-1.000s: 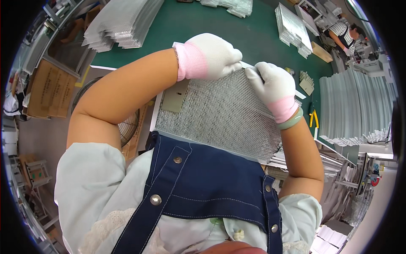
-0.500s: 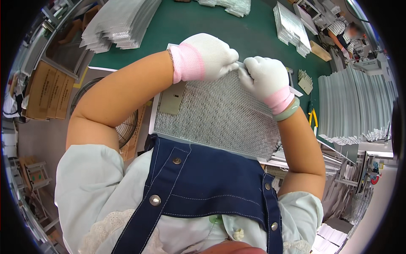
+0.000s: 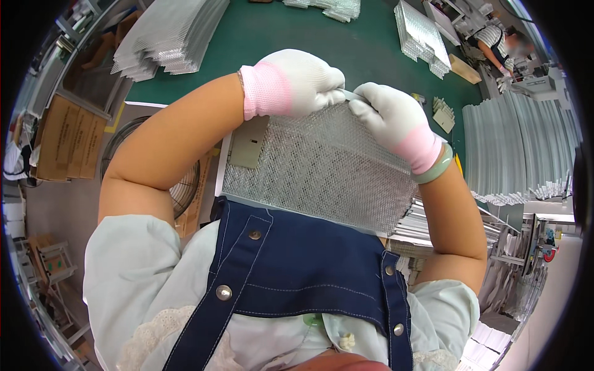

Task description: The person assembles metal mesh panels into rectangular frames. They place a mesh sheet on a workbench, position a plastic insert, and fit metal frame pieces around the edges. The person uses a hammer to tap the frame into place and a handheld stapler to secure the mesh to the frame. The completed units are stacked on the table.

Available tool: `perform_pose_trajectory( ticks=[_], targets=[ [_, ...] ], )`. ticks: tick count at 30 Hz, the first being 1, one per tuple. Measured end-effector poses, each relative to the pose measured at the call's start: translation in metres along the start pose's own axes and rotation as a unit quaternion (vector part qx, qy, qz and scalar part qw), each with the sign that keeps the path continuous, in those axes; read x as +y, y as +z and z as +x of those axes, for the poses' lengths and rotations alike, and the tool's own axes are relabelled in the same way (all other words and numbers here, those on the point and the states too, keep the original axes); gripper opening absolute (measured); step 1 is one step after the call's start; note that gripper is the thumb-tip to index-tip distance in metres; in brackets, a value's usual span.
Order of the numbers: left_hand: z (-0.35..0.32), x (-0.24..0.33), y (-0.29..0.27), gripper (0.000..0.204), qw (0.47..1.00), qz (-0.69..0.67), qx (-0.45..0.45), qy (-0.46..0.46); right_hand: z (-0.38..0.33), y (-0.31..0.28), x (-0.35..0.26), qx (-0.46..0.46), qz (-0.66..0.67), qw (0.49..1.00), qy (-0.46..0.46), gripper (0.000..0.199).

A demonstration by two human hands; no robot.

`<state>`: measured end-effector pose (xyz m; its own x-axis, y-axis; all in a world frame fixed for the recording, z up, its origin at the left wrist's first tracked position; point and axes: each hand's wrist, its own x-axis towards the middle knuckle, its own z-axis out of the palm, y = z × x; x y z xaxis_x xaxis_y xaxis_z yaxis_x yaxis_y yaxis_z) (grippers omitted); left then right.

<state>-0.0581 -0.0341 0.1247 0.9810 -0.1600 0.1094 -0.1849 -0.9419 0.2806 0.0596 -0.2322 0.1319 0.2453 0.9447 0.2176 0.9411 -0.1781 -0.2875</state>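
Note:
A rectangular silver mesh panel (image 3: pixel 322 170) leans against my chest, its lower edge at my blue denim apron. My left hand (image 3: pixel 300 83), in a white glove with a pink cuff, grips the panel's top edge. My right hand (image 3: pixel 393 120), gloved the same and with a pale green bangle at the wrist, pinches a thin metal strip (image 3: pixel 351 94) at that same top edge. The two hands almost touch.
A green table (image 3: pixel 291 31) lies ahead with stacks of mesh panels at its far left (image 3: pixel 170 37) and far right (image 3: pixel 421 34). A tall pile of metal sheets (image 3: pixel 516 148) stands on the right. A cardboard box (image 3: pixel 68 139) and a wire fan guard (image 3: pixel 179 188) are on the left. Another person (image 3: pixel 498 40) works far right.
My right hand has slid left along the panel's top edge toward my left hand, closing the gap between them. The panel has stayed against my chest.

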Motion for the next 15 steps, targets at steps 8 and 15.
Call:
perform_pose_trajectory(
  ticks=[8,15],
  targets=[
    [0.009,0.014,0.001,0.023,0.998,0.025,0.010,0.051,-0.012,0.009,0.001,0.056,-0.106,0.993,-0.010,0.024],
    [0.004,0.008,0.006,0.023,0.999,0.011,-0.033,0.014,-0.024,-0.021,0.010,-0.074,0.070,0.983,0.149,0.024]
  ],
)
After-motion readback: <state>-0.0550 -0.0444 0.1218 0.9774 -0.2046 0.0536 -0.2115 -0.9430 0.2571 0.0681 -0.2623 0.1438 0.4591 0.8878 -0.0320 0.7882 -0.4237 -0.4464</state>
